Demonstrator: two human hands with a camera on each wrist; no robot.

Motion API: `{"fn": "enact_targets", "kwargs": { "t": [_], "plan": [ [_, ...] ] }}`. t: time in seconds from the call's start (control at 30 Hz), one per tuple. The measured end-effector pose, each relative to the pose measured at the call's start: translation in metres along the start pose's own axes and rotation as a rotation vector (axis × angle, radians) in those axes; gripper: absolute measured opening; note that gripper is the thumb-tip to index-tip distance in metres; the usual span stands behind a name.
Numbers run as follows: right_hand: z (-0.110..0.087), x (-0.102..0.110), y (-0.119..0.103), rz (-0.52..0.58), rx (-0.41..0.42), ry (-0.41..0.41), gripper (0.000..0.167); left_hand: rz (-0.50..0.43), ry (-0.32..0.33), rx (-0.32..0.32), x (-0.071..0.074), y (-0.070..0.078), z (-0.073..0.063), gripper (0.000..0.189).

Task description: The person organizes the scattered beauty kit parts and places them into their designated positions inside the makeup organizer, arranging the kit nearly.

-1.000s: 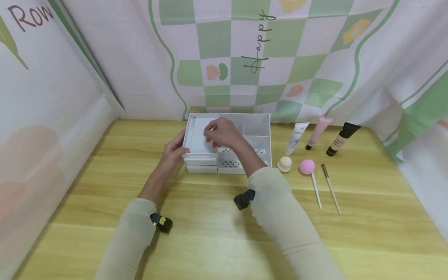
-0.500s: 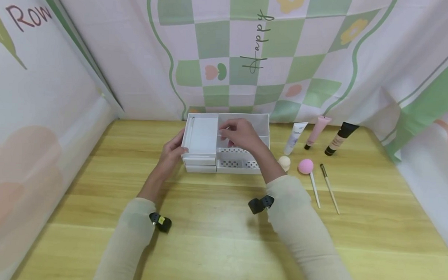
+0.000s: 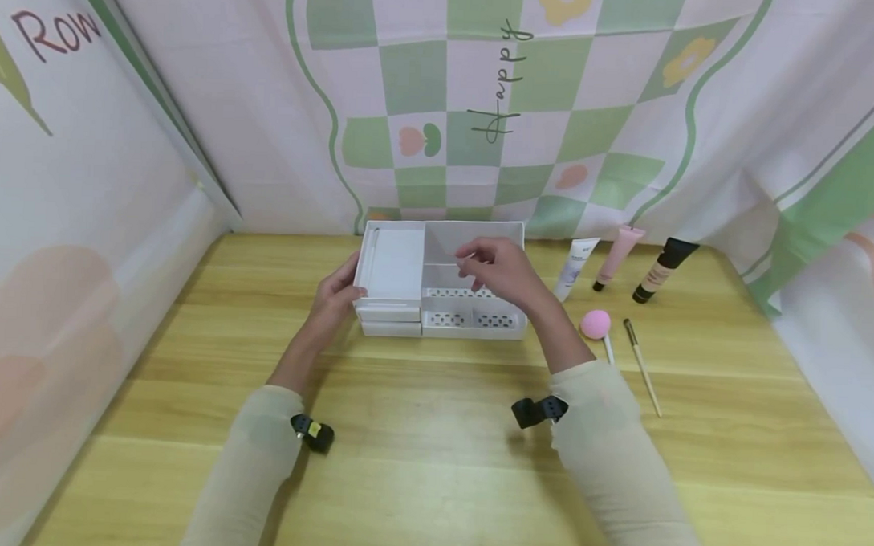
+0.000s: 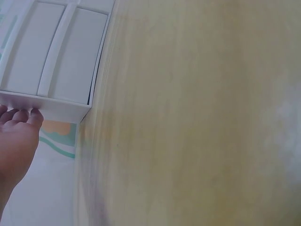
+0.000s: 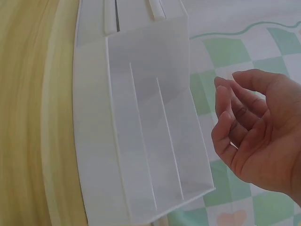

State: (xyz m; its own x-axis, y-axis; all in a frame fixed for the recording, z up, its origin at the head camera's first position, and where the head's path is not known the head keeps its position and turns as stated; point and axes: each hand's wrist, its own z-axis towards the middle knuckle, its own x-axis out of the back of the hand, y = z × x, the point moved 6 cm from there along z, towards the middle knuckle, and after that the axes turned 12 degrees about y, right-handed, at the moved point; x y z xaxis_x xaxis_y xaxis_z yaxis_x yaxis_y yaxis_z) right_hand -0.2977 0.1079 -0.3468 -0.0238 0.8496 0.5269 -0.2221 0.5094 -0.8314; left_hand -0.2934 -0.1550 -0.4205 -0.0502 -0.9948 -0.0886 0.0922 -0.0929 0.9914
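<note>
A white makeup organizer (image 3: 474, 246) stands at the back of the table, with a lidded section and drawers on its left and divided compartments on its right. My left hand (image 3: 330, 299) holds its left side, the thumb at the front corner; in the left wrist view the fingertips meet the side wall below two drawer fronts (image 4: 77, 54). Over the right compartments hovers my right hand (image 3: 500, 271), fingers loosely bent and holding nothing. The right wrist view has that hand (image 5: 258, 127) apart from the organizer, beside its bare compartments (image 5: 141, 136).
To the right lie a white tube (image 3: 576, 266), a pink tube (image 3: 618, 259) and a black-capped tube (image 3: 664, 270). Nearer are a pink round puff on a stick (image 3: 596, 324) and a thin brush (image 3: 642, 367). A patterned curtain (image 3: 480, 82) hangs right behind the organizer.
My right hand has moved right, from over the organizer's left lid to above its right compartments. The forearm now covers the small cream sponge. My left hand has kept its place.
</note>
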Motion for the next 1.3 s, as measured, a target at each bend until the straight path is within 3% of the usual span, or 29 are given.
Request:
{"fn": "enact_targets", "kwargs": {
  "t": [0.2,0.43,1.3],
  "plan": [
    [-0.012,0.007,0.009,0.036,-0.024,0.004,0.029,-0.008,0.014,0.012,0.001,0.001,0.0,0.074],
    [-0.026,0.021,0.021,0.006,-0.034,0.032,0.028,-0.005,0.009,-0.005,0.0,0.002,0.001,0.074],
    [-0.068,0.097,0.065,-0.018,-0.067,0.197,0.032,-0.008,0.033,-0.001,-0.001,0.001,0.0,0.072]
  ]
}}
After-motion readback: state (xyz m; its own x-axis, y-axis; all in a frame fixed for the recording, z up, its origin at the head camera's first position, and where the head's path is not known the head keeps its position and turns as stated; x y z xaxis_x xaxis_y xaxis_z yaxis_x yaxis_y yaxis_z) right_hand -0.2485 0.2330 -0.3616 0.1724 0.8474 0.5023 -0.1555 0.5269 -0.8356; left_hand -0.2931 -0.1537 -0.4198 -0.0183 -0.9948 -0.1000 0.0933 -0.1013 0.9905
